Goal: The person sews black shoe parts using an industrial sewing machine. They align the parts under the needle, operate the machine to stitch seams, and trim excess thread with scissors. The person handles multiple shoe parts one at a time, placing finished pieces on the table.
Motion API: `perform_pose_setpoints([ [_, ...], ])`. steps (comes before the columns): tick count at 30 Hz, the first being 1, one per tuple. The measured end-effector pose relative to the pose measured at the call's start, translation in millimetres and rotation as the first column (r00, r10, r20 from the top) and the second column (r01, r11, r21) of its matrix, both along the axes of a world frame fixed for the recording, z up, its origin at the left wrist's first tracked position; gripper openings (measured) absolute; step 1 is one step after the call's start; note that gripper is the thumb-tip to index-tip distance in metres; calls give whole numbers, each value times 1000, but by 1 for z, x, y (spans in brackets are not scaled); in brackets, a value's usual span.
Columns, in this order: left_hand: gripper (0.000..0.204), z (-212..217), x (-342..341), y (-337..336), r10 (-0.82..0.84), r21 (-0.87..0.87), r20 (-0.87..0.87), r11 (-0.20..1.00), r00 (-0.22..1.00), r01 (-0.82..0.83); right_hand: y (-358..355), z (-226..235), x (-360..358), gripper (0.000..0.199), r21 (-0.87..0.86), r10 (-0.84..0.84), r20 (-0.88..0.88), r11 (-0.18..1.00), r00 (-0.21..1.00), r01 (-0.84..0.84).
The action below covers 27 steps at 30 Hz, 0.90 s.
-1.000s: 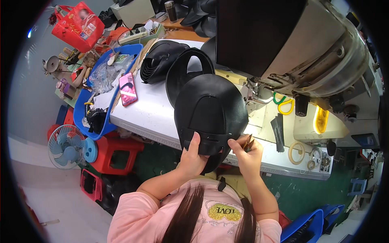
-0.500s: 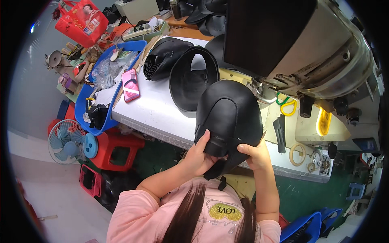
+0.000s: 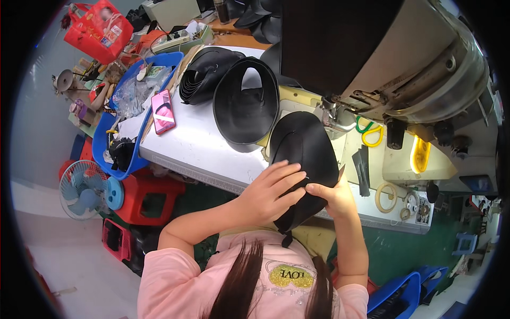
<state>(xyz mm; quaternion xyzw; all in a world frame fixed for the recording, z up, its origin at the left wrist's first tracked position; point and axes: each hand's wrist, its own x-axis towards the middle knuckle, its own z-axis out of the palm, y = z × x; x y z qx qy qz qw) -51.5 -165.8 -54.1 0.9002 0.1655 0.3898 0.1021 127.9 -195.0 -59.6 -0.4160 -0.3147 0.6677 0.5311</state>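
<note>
Black curved piece (image 3: 305, 141): in front of the torso, over the table's near edge, held tilted.
Left hand (image 3: 273, 192): fingers extended, laid across the piece's near-left side; thumb hidden, can't tell if it grips.
Right hand (image 3: 339, 199): pinching the right edge, thumb on top, fingers behind; pointed tip (image 3: 341, 171) sticks up beside it, kind unclear.
White table (image 3: 194, 139): second black piece (image 3: 247, 118), pink-screened phone (image 3: 163, 111).
</note>
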Motion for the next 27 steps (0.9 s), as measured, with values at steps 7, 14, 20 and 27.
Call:
perform_pose_setpoints([
  [7,26,-13,2,8,-28,84,79,996,996,21,-2,-1,5,46,24,26,-21,999,999,-25],
  [14,25,-16,-1,10,-22,59,103,998,994,16,-1,2,1,43,50,-10,-30,999,999,12],
  [20,27,-14,-2,11,-30,49,79,998,996,26,1,-1,5,48,0,46,17,999,999,-46],
  [27,27,-8,-3,10,-56,32,91,998,994,53,3,0,0,48,-4,17,-59,1000,998,-17],
])
